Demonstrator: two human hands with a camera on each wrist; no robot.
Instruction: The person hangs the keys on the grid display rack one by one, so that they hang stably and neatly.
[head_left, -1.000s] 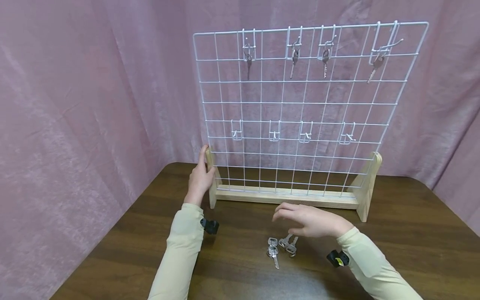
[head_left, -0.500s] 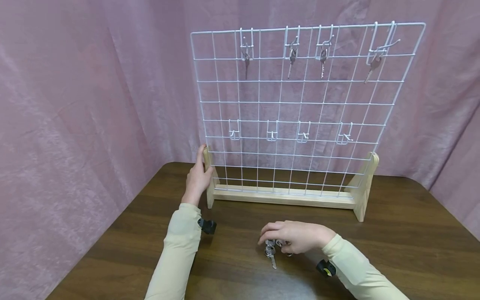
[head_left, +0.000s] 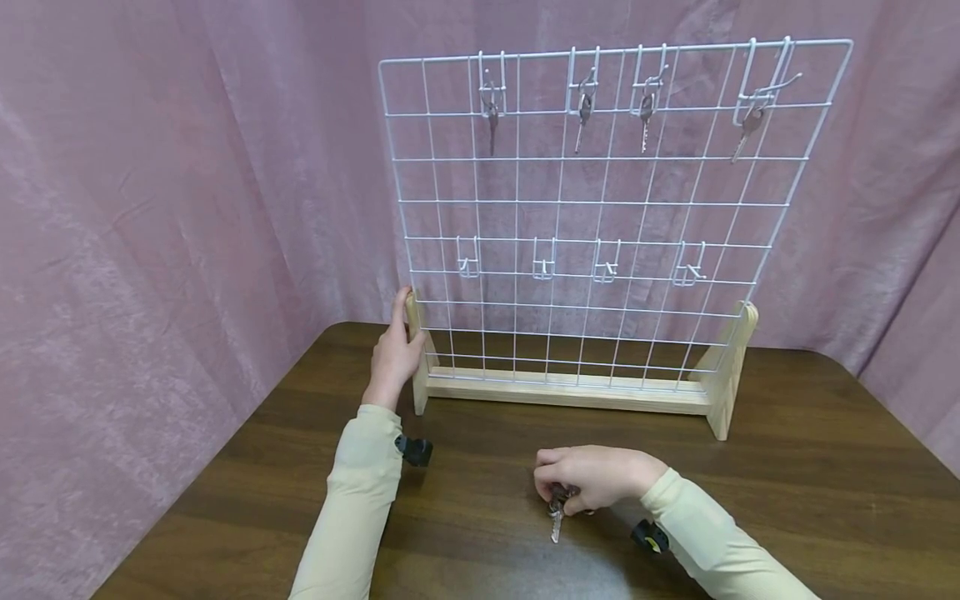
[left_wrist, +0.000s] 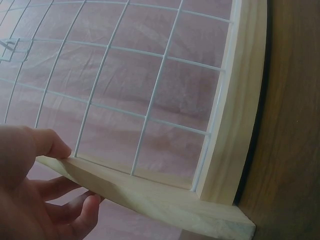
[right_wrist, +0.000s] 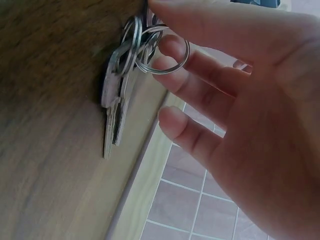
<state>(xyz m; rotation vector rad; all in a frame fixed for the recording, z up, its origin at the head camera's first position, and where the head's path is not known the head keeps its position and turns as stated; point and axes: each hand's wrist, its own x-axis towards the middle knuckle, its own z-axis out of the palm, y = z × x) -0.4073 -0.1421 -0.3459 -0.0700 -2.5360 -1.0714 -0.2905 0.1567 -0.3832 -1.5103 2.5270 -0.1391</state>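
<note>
My left hand point(head_left: 395, 358) holds the left wooden end piece point(left_wrist: 165, 205) of the stand, thumb on one face and fingers behind. White wire grid point(head_left: 517, 200) rises from that stand. On the table, right of centre, my right hand point(head_left: 603, 477) has its thumb and curled fingers around a bunch of keys point(head_left: 556, 529). One key blade sticks out below the fingertips. In the right wrist view, several metal key rings point(right_wrist: 188, 50) lie by the thumb, and two keys point(right_wrist: 111, 87) hang against the brown tabletop. The fingers partly hide the bunch.
Along the grid's top, several hooks each carry a key, such as the leftmost key point(head_left: 492, 125). A lower row of bare hooks point(head_left: 543, 268) sits mid-grid. Brown wooden table point(head_left: 480, 550) lies beneath; pink curtain point(head_left: 187, 208) hangs behind.
My right hand has come down from above the keys onto them and closed its fingers. The loose keys are now bunched slightly to the right. My left hand stays on the stand.
</note>
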